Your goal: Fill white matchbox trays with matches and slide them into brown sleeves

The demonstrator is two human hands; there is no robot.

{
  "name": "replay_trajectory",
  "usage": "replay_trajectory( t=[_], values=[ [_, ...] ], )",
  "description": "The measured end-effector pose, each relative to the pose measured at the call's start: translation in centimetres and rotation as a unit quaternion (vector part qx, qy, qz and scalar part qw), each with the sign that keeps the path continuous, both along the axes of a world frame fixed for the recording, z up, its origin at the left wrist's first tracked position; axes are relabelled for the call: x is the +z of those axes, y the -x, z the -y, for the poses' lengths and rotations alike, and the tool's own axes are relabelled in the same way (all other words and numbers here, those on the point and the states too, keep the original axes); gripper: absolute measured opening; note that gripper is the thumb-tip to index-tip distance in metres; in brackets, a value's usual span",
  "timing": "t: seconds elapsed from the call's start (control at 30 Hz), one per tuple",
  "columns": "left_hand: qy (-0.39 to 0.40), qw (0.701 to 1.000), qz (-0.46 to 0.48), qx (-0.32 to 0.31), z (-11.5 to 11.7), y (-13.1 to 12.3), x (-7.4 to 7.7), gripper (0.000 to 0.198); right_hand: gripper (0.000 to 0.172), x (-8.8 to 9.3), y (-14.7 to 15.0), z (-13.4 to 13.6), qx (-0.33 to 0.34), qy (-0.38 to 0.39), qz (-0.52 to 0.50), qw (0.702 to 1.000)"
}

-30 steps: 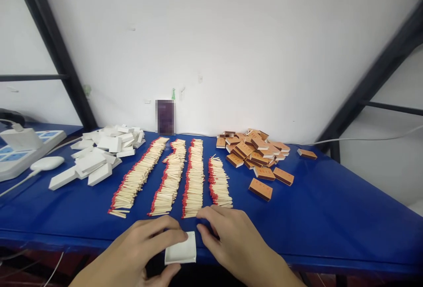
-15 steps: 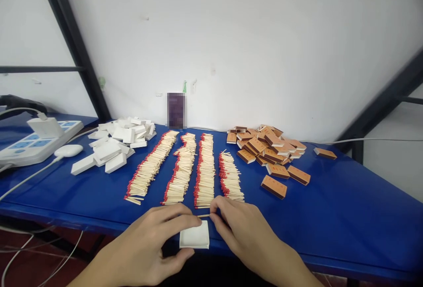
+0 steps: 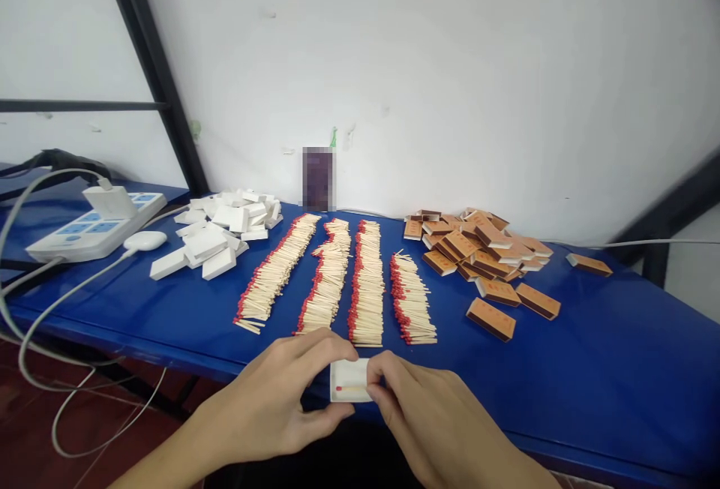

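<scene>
Between thumb and fingers, my left hand (image 3: 286,391) grips a small white matchbox tray (image 3: 349,373) at the table's front edge. My right hand (image 3: 419,406) pinches the plain end of a match (image 3: 349,389), which lies inside the tray along its near wall, red head to the left. Just beyond my hands lie several long rows of loose matches (image 3: 367,286), their red heads to the left. The shortest row (image 3: 413,301) is on the right.
White trays (image 3: 217,230) are heaped at the back left, near a power strip (image 3: 101,226) with cables. Orange matchbox sleeves (image 3: 478,245) form a pile at the right on the blue table (image 3: 596,354). A blurred purple item (image 3: 319,180) stands by the wall.
The match in my right hand has moved from beyond the tray's far edge down into the tray. My view has shifted, so the table's things appear further right.
</scene>
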State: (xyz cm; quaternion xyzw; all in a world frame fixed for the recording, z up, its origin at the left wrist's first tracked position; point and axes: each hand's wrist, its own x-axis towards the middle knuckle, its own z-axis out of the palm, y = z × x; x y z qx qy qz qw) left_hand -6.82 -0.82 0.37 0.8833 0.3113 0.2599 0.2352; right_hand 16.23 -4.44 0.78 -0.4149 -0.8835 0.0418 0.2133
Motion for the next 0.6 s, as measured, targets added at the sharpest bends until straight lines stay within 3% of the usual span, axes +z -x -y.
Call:
replay_trajectory(
  t=[0.23,0.47,0.6],
  values=[
    [-0.065,0.998,0.005,-0.016,-0.2,0.0,-0.4,0.022,0.019,0.9,-0.8,-1.4,-0.023,0.101,-0.066,0.992],
    [-0.075,0.997,0.005,-0.018,-0.2,0.0,-0.2,0.013,0.017,-0.9,-1.3,-2.9,-0.060,0.073,-0.023,0.995],
    [-0.079,0.996,0.001,-0.032,-0.2,0.1,-0.1,0.014,0.015,-1.0,-1.1,-2.7,-0.071,0.086,-0.017,0.994]
  ],
)
